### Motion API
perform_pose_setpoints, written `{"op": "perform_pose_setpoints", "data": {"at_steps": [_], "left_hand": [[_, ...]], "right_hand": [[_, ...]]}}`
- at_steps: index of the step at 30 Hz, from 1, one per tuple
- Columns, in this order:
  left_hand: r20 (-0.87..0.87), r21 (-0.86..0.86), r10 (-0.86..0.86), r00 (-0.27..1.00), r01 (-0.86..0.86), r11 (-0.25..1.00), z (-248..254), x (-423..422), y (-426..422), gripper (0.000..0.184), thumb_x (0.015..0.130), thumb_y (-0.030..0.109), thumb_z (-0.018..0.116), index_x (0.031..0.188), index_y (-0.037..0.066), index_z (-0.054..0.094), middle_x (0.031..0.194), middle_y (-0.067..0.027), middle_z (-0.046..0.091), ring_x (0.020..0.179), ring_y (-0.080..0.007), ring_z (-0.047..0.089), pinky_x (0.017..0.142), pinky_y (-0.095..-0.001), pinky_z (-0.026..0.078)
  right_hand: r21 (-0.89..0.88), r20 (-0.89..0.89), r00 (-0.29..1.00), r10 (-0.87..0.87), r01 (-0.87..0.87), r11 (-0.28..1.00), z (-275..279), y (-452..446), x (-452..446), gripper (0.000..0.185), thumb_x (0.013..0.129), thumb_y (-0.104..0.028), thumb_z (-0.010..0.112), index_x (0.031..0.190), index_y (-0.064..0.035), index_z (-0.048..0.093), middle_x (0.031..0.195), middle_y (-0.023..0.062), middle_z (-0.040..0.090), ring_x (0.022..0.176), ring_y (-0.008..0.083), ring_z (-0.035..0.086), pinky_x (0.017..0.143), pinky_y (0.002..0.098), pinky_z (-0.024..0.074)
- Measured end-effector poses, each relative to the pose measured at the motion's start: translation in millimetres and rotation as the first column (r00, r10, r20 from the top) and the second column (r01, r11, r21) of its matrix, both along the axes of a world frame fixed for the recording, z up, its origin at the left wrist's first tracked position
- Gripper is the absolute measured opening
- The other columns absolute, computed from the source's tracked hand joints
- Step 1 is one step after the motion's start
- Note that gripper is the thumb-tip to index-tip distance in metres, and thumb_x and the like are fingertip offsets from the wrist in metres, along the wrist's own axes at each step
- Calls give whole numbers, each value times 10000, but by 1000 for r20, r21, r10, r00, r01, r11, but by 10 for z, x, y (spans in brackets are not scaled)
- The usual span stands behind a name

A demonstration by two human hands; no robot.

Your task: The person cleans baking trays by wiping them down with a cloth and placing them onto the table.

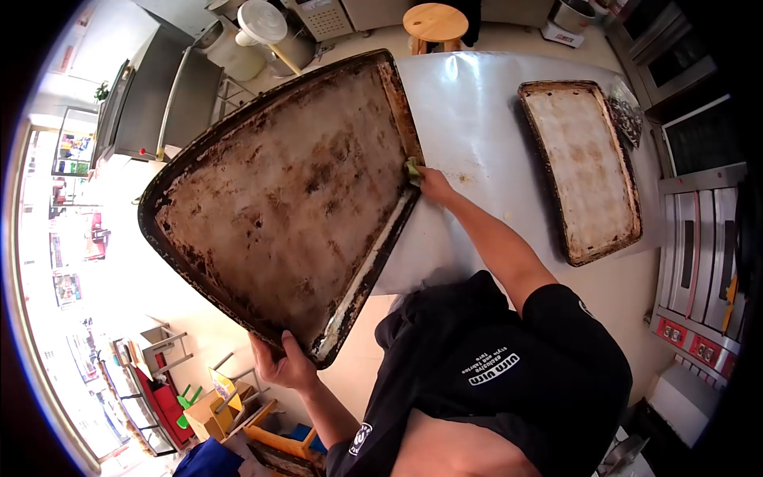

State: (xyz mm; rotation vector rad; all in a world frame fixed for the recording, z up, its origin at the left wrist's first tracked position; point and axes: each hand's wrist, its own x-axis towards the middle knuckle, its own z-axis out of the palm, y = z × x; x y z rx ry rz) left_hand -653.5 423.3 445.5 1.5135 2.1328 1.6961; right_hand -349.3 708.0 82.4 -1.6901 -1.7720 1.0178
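A large baking tray [278, 183], stained brown and blackened along its rim, is held up at a tilt, off the table. My left hand [284, 363] grips its lower edge, with the thumb over the rim and the fingers partly hidden behind. At the tray's right rim, my right hand [434, 186] is closed on a small yellow-green cloth [413, 172], which presses against the inner edge near a corner. Whether it is a cloth or a sponge is hard to make out. A second, similar baking tray [584, 163] lies flat on the metal table [477, 103].
A clear plastic bag [626, 118] with dark contents lies beside the second tray. Beyond the table stand a round wooden stool [435, 24] and a white-lidded bin [262, 22]. Ovens [699, 262] line the right side. Boxes and chairs crowd the floor at lower left.
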Motion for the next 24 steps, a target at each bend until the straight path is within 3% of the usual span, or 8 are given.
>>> {"op": "perform_pose_setpoints", "data": {"at_steps": [6,9,12,13,16,18,21,24], "left_hand": [[-235,40,-71,969,83,996,-7,16,-30,497,776,-102,625,1273,-107,618,1168,-279,684,975,-355,709,846,-383,560],[-266,41,-114,957,130,991,128,128,9,511,776,-106,634,1286,-111,610,1189,-291,674,1007,-364,703,865,-390,559],[-272,68,-136,953,160,985,240,272,-5,515,779,-108,638,1293,-114,604,1212,-296,661,1033,-374,693,889,-395,555],[-291,72,-146,946,174,982,267,288,-8,511,777,-109,635,1287,-100,609,1241,-319,648,1052,-406,694,868,-412,566],[-391,72,-180,903,225,972,444,399,-24,511,773,-109,634,1282,-78,615,1270,-346,635,1084,-457,688,850,-435,578],[-475,80,-207,855,276,958,523,468,-18,505,771,-104,641,1274,-71,616,1260,-354,637,1077,-493,683,852,-454,580],[-434,206,-234,870,349,914,599,574,23,485,761,-102,645,1244,-54,627,1217,-338,663,1032,-496,696,851,-474,582],[-413,55,-279,867,329,943,747,683,-43,652,768,-75,669,1398,-52,500,1209,-329,669,990,-469,709,809,-458,591]], "right_hand": [[110,-183,957,-224,247,963,1120,-825,224,267,985,-127,533,1239,-68,592,992,301,666,921,475,651,807,469,526],[-55,-112,975,-190,185,981,1012,-1396,343,363,1000,-197,559,1340,-68,563,1125,291,671,949,477,635,849,473,521],[13,56,988,145,-146,989,784,-1599,476,497,1009,-298,584,1441,-60,519,1303,257,637,1031,480,619,926,498,495],[-83,135,967,216,-206,975,992,-1510,528,639,1045,-351,541,1552,-1,372,1574,257,404,1337,473,483,1126,483,387],[347,-138,963,-232,267,899,1121,-1053,450,692,1092,-351,438,1600,46,185,1685,266,108,1557,410,156,1258,444,180],[183,-484,768,-419,557,810,1542,-581,381,725,1120,-352,356,1600,72,15,1687,252,-128,1574,344,-125,1277,410,-1],[42,-725,442,-528,794,606,1849,113,-245,735,1125,-378,322,1605,47,-37,1685,257,-127,1568,376,-121,1272,426,-17],[54,-608,714,-346,472,880,1385,713,-1332,725,1132,-406,251,1604,37,-75,1683,271,-115,1565,404,-93,1266,456,-32]]}}
